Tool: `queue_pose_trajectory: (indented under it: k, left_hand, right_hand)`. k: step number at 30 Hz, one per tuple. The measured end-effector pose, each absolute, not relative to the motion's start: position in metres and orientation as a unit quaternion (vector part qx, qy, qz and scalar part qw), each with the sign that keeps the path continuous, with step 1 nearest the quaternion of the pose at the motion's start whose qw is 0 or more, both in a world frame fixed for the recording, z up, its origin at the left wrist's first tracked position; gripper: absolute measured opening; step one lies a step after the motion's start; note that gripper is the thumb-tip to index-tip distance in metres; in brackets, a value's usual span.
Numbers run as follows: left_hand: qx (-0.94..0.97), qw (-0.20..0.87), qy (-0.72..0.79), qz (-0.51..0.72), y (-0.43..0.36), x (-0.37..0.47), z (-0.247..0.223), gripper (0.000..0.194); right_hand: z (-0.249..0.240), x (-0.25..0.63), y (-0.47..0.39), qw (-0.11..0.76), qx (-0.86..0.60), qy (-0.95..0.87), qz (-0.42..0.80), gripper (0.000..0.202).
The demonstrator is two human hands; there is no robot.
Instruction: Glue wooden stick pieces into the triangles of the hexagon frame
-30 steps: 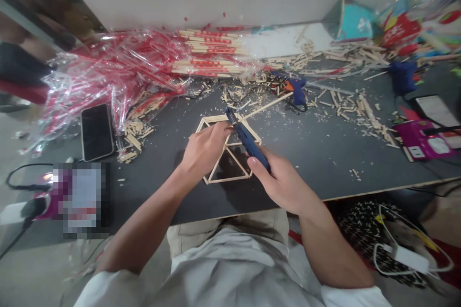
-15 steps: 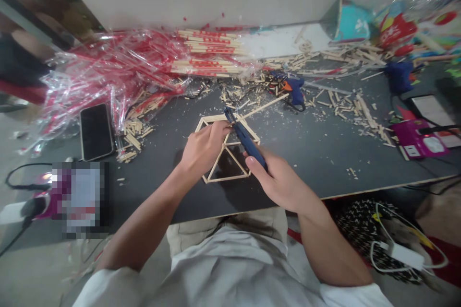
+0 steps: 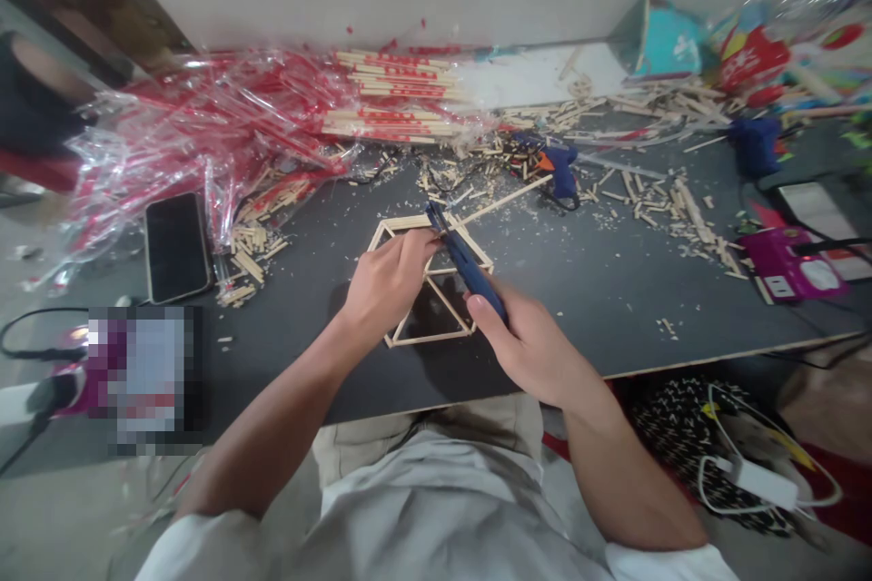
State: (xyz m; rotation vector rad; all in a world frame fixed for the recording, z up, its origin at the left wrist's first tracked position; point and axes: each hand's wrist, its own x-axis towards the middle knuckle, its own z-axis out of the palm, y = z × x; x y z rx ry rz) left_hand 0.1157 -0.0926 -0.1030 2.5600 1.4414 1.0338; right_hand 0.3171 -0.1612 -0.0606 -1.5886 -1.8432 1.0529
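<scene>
A frame of thin wooden sticks (image 3: 431, 339), glued into triangles, lies on the dark table in front of me. My left hand (image 3: 391, 277) is over its left side, fingers pinched near one end of a longer wooden stick (image 3: 508, 199) that slants up to the right. Wrapped in my right hand (image 3: 521, 336) is a long dark blue hand tool (image 3: 465, 263), its exact kind unclear. Its split tip meets the stick just beside my left fingertips. The contact point is partly hidden by my fingers and the tool.
Behind the frame lies a blue glue gun (image 3: 562, 172) among stick scraps. Bundled sticks (image 3: 399, 123) and red plastic wrappers (image 3: 238, 109) fill the back left. A phone (image 3: 177, 247) lies at left; a purple power strip (image 3: 790, 263) sits at right. The table's front edge (image 3: 579, 384) is near my lap.
Hardly anything differs. Both hands, the tool and the stick keep almost the same place, and the view has shifted very slightly.
</scene>
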Motion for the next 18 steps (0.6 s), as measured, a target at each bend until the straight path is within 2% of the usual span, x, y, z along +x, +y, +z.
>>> queue_pose_trajectory:
  k: [5, 10, 18]
  left_hand:
    - [0.821, 0.013, 0.456, 0.344, -0.094, 0.117, -0.106, 0.034]
    - [0.817, 0.016, 0.472, 0.329, -0.093, 0.117, -0.105, 0.037]
    - [0.793, 0.069, 0.533, 0.287, -0.092, 0.113, -0.096, 0.033]
  right_hand:
    - [-0.06, 0.311, -0.159, 0.187, -0.634, -0.641, 0.39, 0.053]
    - [-0.056, 0.311, -0.149, 0.148, -0.623, -0.668, 0.378, 0.053]
    - [-0.067, 0.312, -0.138, 0.084, -0.64, -0.712, 0.276, 0.055]
